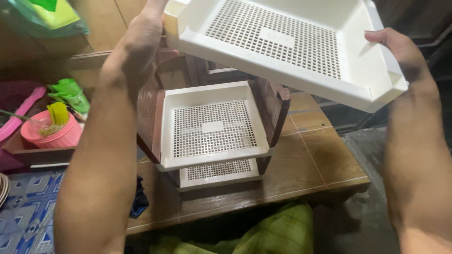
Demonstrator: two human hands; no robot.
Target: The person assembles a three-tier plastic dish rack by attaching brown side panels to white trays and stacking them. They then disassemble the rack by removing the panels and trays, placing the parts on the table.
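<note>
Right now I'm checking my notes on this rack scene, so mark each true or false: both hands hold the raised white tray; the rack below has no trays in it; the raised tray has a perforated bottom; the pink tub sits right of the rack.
1. Both hands hold the raised white tray: true, left hand and right hand at its ends.
2. The brown rack has no trays: false, two white trays sit in it.
3. The raised tray's bottom is perforated: true.
4. The pink tub sits right of the rack: false, it is left.
</note>
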